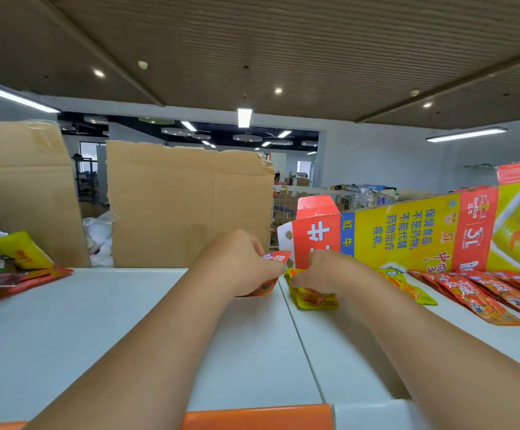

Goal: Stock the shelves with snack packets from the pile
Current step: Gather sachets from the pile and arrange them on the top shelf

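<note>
Fingers of left hand pinch a red packet upright; right hand grips yellow packets lying flat.

Red packet pinched in left fingers, tilted, over white shelf. Yellow packets gripped under right fingers, flat on shelf. Red packet row overlapping, right of right fingers. Mixed pile well left of left fingers.

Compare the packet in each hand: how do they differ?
The red packet, gripped by the left hand, is red-orange with a blue patch; the yellow packet, gripped by the right hand, is yellow. The red packet is tilted up, the yellow packet lies flat on the white shelf. Both are glossy snack pouches near the shelf seam.
</note>
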Tool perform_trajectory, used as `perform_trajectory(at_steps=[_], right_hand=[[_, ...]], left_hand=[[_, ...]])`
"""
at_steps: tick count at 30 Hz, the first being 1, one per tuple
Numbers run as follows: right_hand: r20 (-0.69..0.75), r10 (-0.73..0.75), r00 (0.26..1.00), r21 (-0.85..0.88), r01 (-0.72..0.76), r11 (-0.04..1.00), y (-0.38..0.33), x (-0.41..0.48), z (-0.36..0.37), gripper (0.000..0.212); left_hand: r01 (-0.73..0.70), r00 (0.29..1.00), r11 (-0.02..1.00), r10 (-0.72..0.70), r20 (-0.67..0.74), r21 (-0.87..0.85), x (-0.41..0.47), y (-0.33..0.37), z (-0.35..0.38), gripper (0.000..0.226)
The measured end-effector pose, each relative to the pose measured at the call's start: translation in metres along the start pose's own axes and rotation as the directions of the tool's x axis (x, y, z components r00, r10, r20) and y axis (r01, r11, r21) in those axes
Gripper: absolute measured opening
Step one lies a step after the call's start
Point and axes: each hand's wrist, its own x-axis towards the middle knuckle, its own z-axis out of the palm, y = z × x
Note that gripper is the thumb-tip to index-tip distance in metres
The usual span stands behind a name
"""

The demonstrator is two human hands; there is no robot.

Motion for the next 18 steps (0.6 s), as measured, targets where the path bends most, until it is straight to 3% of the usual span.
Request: perform_trajectory(at_steps=[6,15,18], right_hand=[[0.024,-0.008,1.0,-0.042,0.009,0.999,-0.004,-0.014,-0.005,0.052],[0.023,-0.022,0.999,-0.073,0.024,0.997,-0.003,-0.016,-0.006,0.048],[-0.054,-0.053,0.997,-0.065,0.05,0.997,0.002,-0.014,-0.01,0.046]], left_hand=[[-0.001,1.0,1.0,0.001,0.005,0.015,-0.001,0.002,0.0,0.032],[0.009,1.0,1.0,-0.009,-0.013,0.001,-0.003,0.004,-0.002,0.032],[0.02,0.999,1.0,-0.021,-0.041,-0.018,-0.003,0.004,-0.001,0.031]])
